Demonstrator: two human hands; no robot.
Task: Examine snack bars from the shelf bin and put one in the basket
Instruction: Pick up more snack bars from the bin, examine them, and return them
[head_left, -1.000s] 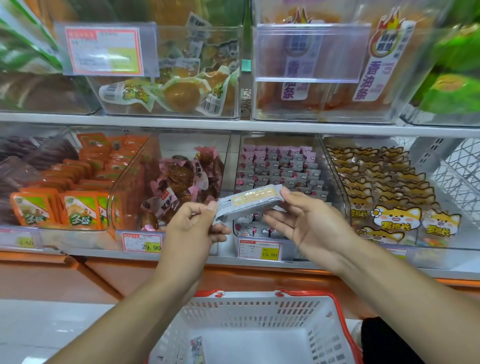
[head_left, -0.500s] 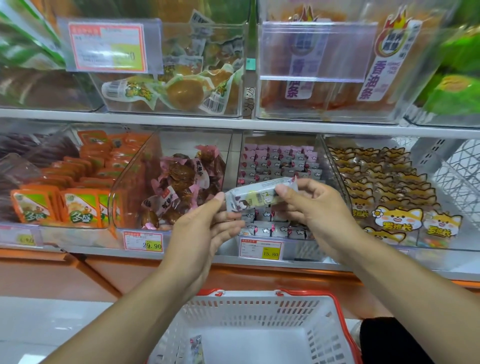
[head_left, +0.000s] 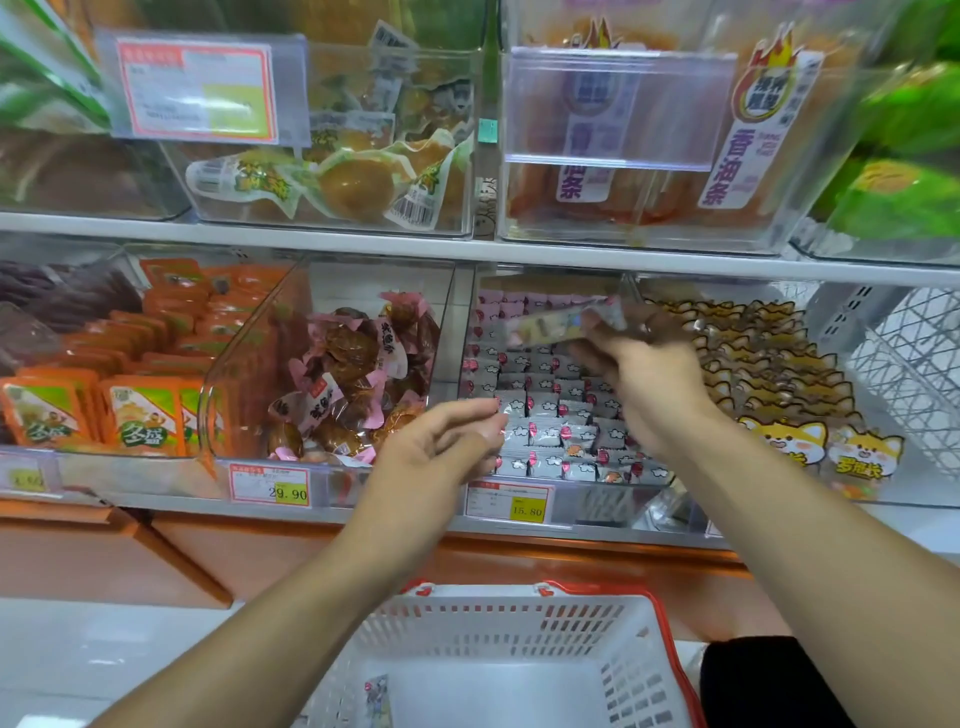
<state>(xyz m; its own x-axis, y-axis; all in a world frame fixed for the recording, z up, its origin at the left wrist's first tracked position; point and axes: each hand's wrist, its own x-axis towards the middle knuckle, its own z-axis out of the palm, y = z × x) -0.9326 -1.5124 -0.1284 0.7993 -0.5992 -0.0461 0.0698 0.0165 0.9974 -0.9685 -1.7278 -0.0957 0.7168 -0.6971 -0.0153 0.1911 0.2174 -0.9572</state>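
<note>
my right hand (head_left: 652, 384) is up over the bin (head_left: 550, 499), pinching a bar (head_left: 563, 325) by one end between thumb and fingers; the bar is blurred and lies roughly level above the rows of grey-and-pink bars (head_left: 550, 431) packed in the bin. my left hand (head_left: 441, 452) is empty, fingers loosely spread and half curled, palm turned toward the bin's front left corner, well apart from the bar i hold. the basket (head_left: 498, 623), white with a red rim, sits low in front of me under both arms, with one small packet (head_left: 378, 699) lying on its floor at the left. a yellow price tag (head_left: 527, 506) hangs on the shelf edge just under the bin.
</note>
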